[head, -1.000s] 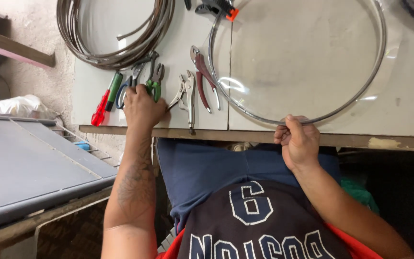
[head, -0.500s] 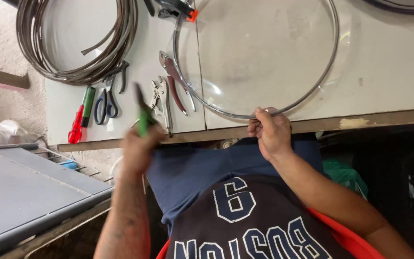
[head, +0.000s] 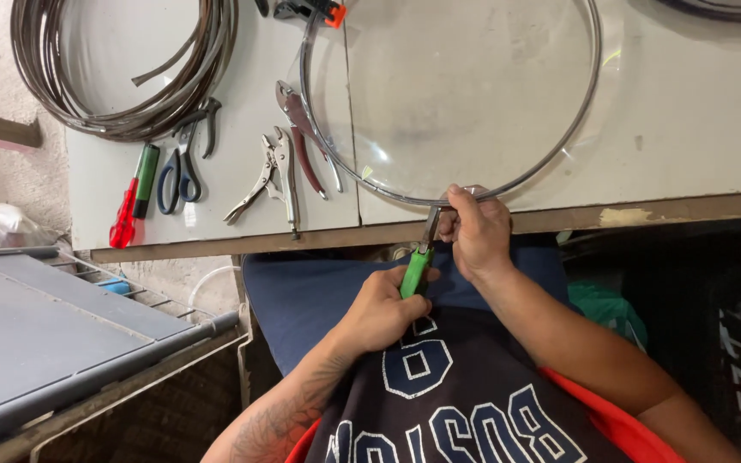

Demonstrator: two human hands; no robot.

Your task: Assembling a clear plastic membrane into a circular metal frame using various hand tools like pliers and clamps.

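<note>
Green-handled pliers (head: pixel 419 257) clenched in left hand (head: pixel 383 310), right hand (head: pixel 476 231) gripping one metal-rimmed clear disc (head: pixel 452 94), counter (head: pixel 696 129) with two screwdrivers (head: pixel 133 194), one pair of scissors (head: pixel 178 171), one locking pliers (head: pixel 272 176).

Even daylight over my bench, sharp throughout

The pale bench (head: pixel 688 129) is bright; glare streaks the clear disc (head: pixel 456 94); soft shadows sit under my tools, and the lower right corner falls dark.
</note>
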